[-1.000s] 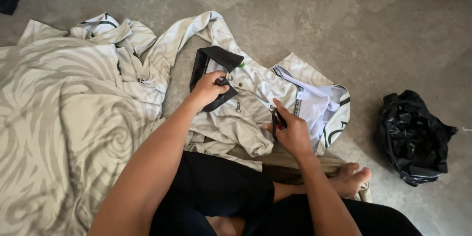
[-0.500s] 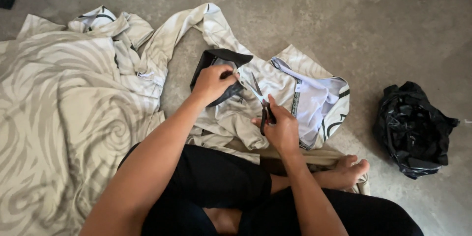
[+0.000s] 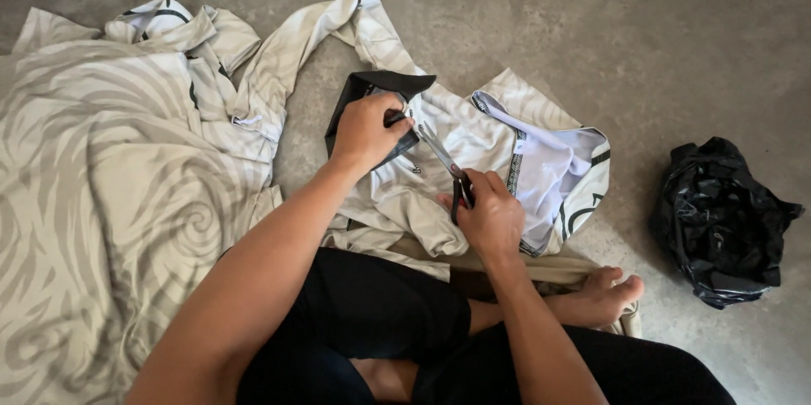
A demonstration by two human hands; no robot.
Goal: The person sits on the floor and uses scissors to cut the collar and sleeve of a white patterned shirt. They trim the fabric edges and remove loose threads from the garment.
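Observation:
I sit cross-legged on a concrete floor with a pale swirl-patterned garment (image 3: 473, 130) spread in front of me. My left hand (image 3: 367, 130) presses on a black fabric piece (image 3: 376, 84) lying on the garment, fingers gripping its edge. A pair of scissors (image 3: 443, 160) with black handles is in my right hand (image 3: 490, 215), the blades pointing up and left toward my left hand. The garment's white lining and patterned trim (image 3: 545, 173) show to the right of the scissors.
A large heap of the same beige swirl cloth (image 3: 110, 202) covers the floor on the left. A crumpled black plastic bag (image 3: 718, 223) lies at the right. My bare foot (image 3: 604, 295) rests on cloth below the garment. Grey concrete floor (image 3: 591, 16) lies beyond.
My right hand with the scissors has shifted left, closer to my left hand, and the blades now reach toward the black piece. My left hand stays on the black fabric.

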